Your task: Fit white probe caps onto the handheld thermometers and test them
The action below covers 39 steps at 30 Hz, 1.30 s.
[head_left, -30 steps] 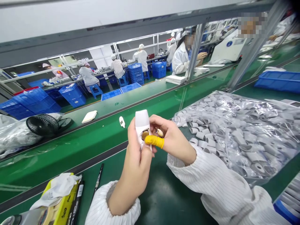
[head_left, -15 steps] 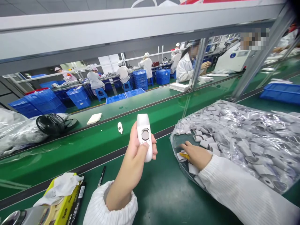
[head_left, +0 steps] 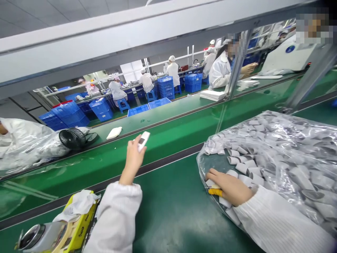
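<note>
Device (head_left: 143, 141): white, narrow, in the grip of the left hand (head_left: 134, 156). It lies just beyond the palm, projecting from the fingertips away from the wearer. Its long axis is tilted, the far end leaning toward the right and the near end running back between thumb and fingers; a dark patch marks its upper face. The left hand is the nearer of the two, being closed about the device; the right hand (head_left: 230, 188) is well apart, to the right and closer to the wearer.

Left arm: extended forward, the wrist raised above the sleeve (head_left: 113, 211), fingers pointing away. The hand appears over the green belt (head_left: 168, 135); whether hand or device touches it cannot be told. Right arm: reaching in from the lower right, palm down, fingers partly curled toward the left. A yellow cover (head_left: 216, 192) is on one digit. This hand is at the mouth of a clear bag (head_left: 202, 165), among short, pale tubes (head_left: 242, 168); whether it grips one cannot be told.

Surroundings: left of and beyond the left hand, a white pad (head_left: 114, 133) and, farther left, a black fan (head_left: 72, 138). Nearer the wearer, left of the left sleeve, a cloth (head_left: 79, 205) rests on a yellow box (head_left: 85, 225). The green surface (head_left: 168, 207) extends between the two sleeves.
</note>
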{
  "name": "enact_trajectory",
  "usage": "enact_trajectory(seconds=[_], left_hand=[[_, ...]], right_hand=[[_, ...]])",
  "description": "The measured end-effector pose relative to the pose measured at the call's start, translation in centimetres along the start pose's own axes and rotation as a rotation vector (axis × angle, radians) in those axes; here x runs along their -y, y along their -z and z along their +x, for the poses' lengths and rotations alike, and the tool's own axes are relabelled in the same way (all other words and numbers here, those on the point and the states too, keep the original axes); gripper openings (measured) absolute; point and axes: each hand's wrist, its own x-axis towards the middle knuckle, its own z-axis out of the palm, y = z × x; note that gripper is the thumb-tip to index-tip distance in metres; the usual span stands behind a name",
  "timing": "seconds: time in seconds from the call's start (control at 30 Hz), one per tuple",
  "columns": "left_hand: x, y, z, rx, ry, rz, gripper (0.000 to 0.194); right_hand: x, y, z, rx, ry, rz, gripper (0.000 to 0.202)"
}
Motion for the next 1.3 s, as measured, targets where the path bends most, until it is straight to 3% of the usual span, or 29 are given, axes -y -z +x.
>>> enact_trajectory(seconds=[0.1,0.23,0.33,0.5,0.63,0.83,1.0,1.07,1.2,1.3], left_hand=[[5.3,-0.9,3.5,-0.052,0.218,0.135,0.04],[10.2,-1.7,4.8,-0.118,0.382,0.254,0.038],[11.7,-2.7,5.0,-0.171,0.412,0.291,0.039],[12.0,-4.6,6.4,-0.211,0.356,0.234,0.039],[11.7,-5.5,7.3,-0.173,0.368,0.075,0.039],[10.6,-5.4,7.0,-0.101,0.43,-0.33,0.037],[7.3,-4.8,5.2,-0.063,0.452,-0.84,0.036],[5.5,-3.8,4.0,-0.046,0.421,-1.074,0.034],[1.4,-0.7,0.6,-0.035,0.267,-1.468,0.029],[-1.8,1.7,-2.6,-0.009,0.116,-1.626,0.021]], right_hand=[[-0.8,-0.6,-0.2,-0.059,0.023,0.032,0.026],[-2.2,-2.0,-0.1,-0.21,0.039,0.151,0.039],[-2.9,-3.2,0.0,-0.261,-0.014,0.185,0.035],[-3.2,-3.6,-0.2,-0.395,0.072,0.175,0.062],[-2.2,-2.7,-0.3,-0.401,0.058,0.263,0.062],[-1.8,-2.0,-0.1,-0.408,0.01,0.288,0.077],[-2.1,-1.1,0.2,-0.311,-0.101,0.244,0.056],[-1.9,-0.5,0.3,-0.329,-0.17,0.285,0.047],[-0.2,2.3,0.7,-0.483,-0.165,0.667,0.041],[2.6,5.9,1.2,-0.401,-0.172,1.104,0.039]])
